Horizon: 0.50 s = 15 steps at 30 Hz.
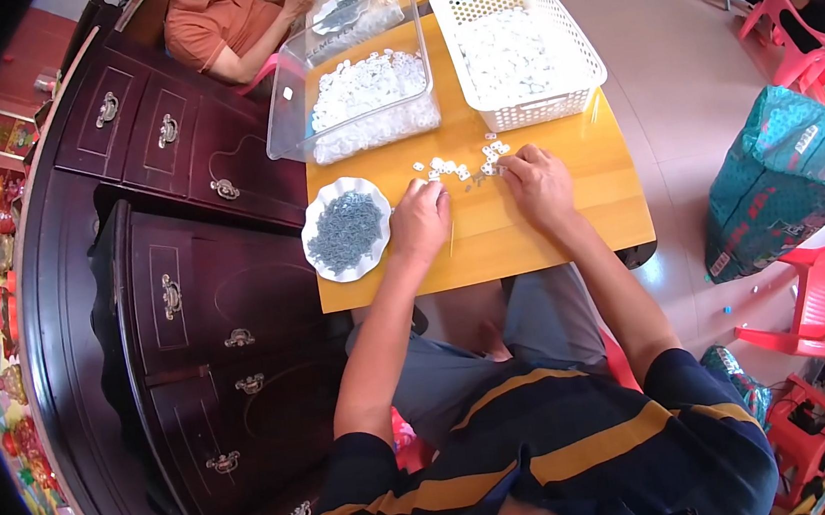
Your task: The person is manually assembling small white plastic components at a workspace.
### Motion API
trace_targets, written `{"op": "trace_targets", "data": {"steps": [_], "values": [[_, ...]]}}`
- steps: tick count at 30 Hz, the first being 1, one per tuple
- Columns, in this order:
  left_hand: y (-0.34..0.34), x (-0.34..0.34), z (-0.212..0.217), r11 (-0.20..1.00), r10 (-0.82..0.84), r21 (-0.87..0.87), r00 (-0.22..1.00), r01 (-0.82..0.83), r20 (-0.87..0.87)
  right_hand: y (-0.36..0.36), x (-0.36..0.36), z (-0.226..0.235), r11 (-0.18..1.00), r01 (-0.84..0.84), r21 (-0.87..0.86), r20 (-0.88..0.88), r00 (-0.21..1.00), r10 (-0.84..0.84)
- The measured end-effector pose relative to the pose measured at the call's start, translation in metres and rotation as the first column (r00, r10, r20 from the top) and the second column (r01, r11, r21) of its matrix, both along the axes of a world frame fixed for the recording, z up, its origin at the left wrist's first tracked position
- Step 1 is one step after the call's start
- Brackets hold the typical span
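My left hand rests on the yellow wooden table with its fingers curled closed; what they hold, if anything, is too small to make out. Across from it, my right hand has its fingertips pinched together at the edge of a loose group of small white plastic pieces. A few tiny grey pieces lie between the two hands. Left of my left hand stands a white scalloped dish heaped with small grey metal-looking pieces.
Beyond my hands stand a clear plastic bin and a white perforated basket, both full of white pieces. Another person works at the far left. Dark drawers flank the table; a teal bag and pink chairs are right.
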<state>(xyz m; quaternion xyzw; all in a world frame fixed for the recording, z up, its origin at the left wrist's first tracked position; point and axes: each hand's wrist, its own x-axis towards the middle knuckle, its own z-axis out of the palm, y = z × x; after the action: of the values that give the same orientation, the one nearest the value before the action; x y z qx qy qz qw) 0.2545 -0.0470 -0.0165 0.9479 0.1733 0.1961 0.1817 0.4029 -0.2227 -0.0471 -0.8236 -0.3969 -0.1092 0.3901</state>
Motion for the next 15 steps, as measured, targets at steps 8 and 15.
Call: {"op": "trace_targets", "data": {"steps": [8, 15], "values": [[0.016, 0.001, -0.008, 0.998, -0.059, -0.023, 0.997, 0.061, 0.053, -0.004, -0.004, -0.004, 0.999, 0.009, 0.035, 0.039, 0.999, -0.01], [0.02, -0.007, 0.014, 0.998, -0.056, 0.044, 0.991, 0.051, 0.119, -0.024, -0.033, 0.004, 0.998, -0.053, 0.02, -0.007, 0.999, 0.053]]}}
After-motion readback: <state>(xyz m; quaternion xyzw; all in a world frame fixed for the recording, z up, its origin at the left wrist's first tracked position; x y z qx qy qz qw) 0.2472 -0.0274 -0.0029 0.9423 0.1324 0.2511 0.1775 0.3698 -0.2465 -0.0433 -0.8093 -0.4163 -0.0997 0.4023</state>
